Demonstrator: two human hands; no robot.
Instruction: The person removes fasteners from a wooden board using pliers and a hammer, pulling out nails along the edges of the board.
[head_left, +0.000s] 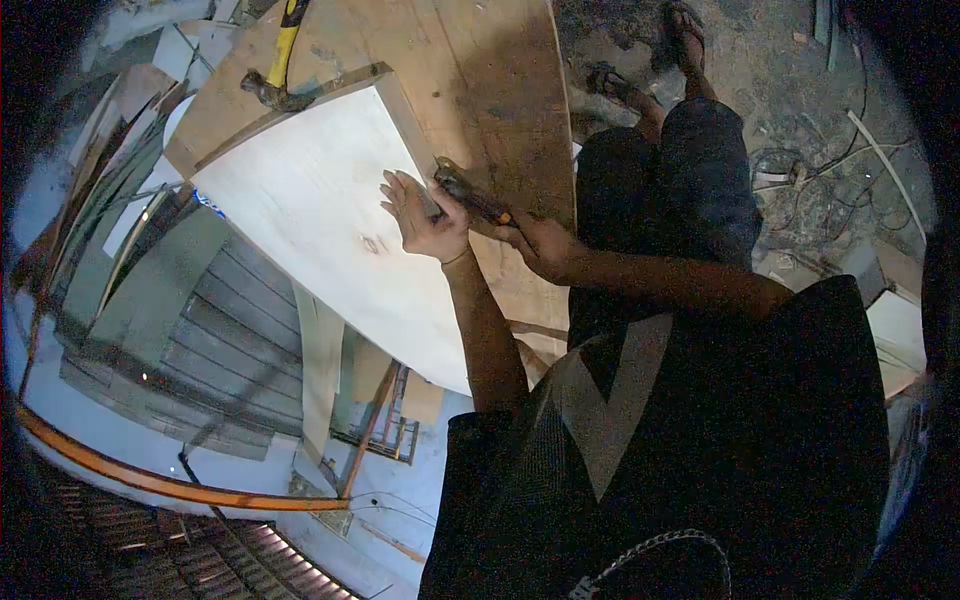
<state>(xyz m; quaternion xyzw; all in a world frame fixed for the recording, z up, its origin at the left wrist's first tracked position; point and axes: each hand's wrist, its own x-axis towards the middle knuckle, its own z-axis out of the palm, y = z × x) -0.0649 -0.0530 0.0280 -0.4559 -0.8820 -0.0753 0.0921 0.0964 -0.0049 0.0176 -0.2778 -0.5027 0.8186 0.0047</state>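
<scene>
My left hand (432, 225) lies over the edge of a white panel (320, 190), fingers stretched out and apart. Its thumb is on the other side of a narrow wooden strip (402, 128) that runs along the panel's edge. My right hand (540, 247) is closed around a dark hand tool (472, 192) with an orange part near the grip; its exact kind is hard to make out. The tool's head is beside my left thumb, above the brown board. A hammer (282, 62) with a yellow handle lies past the panel's far corner.
Under the panel is a large brown wooden board (500, 90). Boards and sheets (140, 230) lean at the left. A cable (850, 155) and scraps lie on the floor at the right. My legs (665, 190) stand beside the board's right edge.
</scene>
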